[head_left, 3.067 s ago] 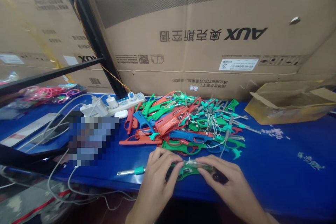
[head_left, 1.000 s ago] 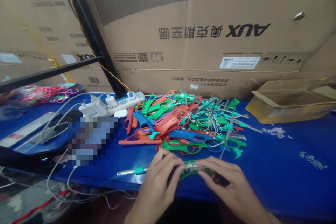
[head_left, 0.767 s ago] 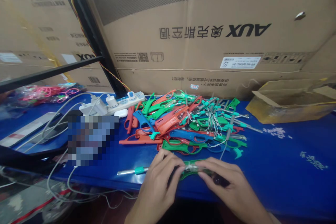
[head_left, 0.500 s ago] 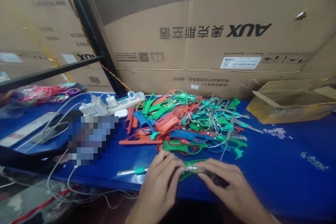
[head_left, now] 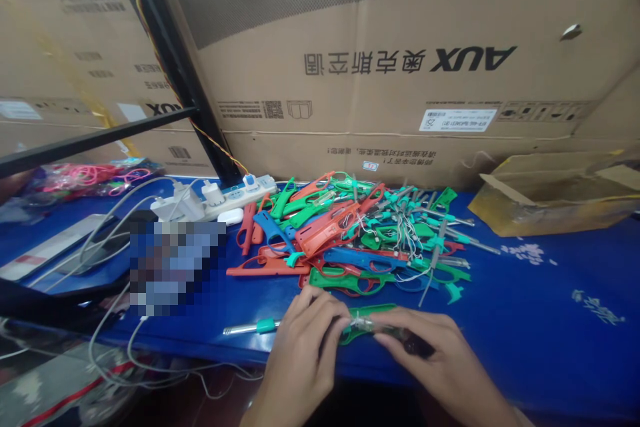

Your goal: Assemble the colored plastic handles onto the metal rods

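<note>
Our right fingertips have shifted a little nearer our left, and more of the green plastic casing (head_left: 373, 312) shows between them. The small clear part (head_left: 363, 324) over it looks flatter than a few seconds ago. We judge this a slight adjustment of the same piece, not a change of grip. Our left hand (head_left: 307, 347) pinches the casing's left side, beside a metal tube (head_left: 245, 328) with a teal collar (head_left: 266, 325) that points to nine o'clock. Our right hand (head_left: 435, 353) pinches at the clear part, a dark piece (head_left: 417, 345) partly hidden beneath its fingers. Blur keeps us from telling whether the parts are joined.

From our hands, a pile of red, green and blue casings (head_left: 325, 233), tubes and white wires lies at twelve o'clock on the blue table cover (head_left: 525, 320). An open box (head_left: 550, 213) sits at two, a power strip (head_left: 240, 197) with plugs at ten, and bagged pink cords (head_left: 85, 177) farther out that way. Beyond stand large cardboard sheets (head_left: 400, 7) with upside-down print, and a black metal frame (head_left: 165, 47) at eleven.
</note>
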Demonstrator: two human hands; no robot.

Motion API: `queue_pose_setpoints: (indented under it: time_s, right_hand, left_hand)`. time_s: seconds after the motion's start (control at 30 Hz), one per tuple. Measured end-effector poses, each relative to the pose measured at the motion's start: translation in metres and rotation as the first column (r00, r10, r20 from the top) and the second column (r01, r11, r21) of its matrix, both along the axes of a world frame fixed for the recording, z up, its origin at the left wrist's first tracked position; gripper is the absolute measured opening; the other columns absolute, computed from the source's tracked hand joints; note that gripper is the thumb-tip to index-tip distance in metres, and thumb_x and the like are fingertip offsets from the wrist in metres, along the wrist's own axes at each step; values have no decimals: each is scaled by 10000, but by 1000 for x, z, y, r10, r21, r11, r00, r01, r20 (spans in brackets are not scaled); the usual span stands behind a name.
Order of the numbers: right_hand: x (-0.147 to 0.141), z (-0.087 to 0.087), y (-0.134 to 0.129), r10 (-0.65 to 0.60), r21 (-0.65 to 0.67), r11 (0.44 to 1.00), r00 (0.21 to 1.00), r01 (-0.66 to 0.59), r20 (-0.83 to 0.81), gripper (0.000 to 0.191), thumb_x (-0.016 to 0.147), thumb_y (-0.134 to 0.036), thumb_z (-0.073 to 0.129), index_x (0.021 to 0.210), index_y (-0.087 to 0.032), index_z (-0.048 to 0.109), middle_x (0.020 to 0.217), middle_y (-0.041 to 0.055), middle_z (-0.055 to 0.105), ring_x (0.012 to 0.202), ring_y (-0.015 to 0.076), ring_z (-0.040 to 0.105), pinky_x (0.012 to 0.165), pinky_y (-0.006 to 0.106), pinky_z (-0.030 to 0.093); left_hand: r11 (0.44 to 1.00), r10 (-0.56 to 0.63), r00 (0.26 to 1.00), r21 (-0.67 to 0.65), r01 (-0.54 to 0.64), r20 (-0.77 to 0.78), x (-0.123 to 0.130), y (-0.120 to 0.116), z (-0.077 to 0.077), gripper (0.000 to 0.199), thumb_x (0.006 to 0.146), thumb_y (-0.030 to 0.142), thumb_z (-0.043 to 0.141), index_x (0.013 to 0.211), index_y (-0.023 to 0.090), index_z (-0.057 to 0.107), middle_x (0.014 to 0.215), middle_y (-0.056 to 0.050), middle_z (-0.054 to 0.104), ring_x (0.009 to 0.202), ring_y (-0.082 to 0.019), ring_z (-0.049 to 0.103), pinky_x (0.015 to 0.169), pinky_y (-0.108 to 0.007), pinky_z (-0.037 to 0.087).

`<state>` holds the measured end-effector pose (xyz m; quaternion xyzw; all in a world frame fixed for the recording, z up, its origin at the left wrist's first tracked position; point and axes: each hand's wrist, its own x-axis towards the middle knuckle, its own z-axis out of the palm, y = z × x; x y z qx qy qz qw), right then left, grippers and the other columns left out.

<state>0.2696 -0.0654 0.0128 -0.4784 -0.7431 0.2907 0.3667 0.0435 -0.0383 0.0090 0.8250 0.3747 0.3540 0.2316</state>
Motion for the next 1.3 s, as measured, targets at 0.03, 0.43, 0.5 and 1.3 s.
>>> queue_pose_setpoints:
  time_s: [0.03, 0.43, 0.5, 1.3]
  right_hand:
    - [0, 0, 0, 0, -1, 1000, 1000, 0, 5, 245, 984, -314, 656, 1206, -346, 753, 970, -34, 796, 745, 130, 712, 697, 211, 562]
    - [2, -5, 1, 28, -6, 1000, 1000, -27, 13, 248, 984, -342, 666, 1219, -357, 747, 1046, -25, 804, 853, 138, 745, 770, 212, 569]
    - [2, -5, 1, 36, -22, 999, 999, -36, 16, 246, 990, -344, 657, 1219, -355, 746, 1070, -19, 800, 885, 147, 747, 792, 220, 569]
    - [-3, -3, 7, -90, 137, 988, 981, 67, 172, 258, 1046, -240, 529, 1269, -327, 625, 1191, 8, 680, 1091, 170, 657, 911, 278, 533]
  left_hand:
    - [1000, 7, 1000, 5, -7, -12, 0, 0, 0, 162, 1050, 138, 454, 966, 218, 566, 924, -25, 655, 914, -210, 520, 815, -353, 410]
    - [999, -1, 1000, 36, 2, -19, 0, 0, 2, 162, 1045, 105, 472, 977, 222, 559, 926, 2, 649, 924, -191, 512, 826, -335, 374]
    - [1000, -5, 1000, 28, 5, -19, 0, 0, 3, 166, 1048, 104, 468, 977, 221, 561, 927, 2, 649, 922, -190, 514, 826, -334, 375]
    - [968, 171, 964, 217, -126, -202, -22, 1, -12, 452, 948, 436, 704, 1342, 292, 535, 1239, -33, 673, 1133, -276, 566, 931, -406, 424]
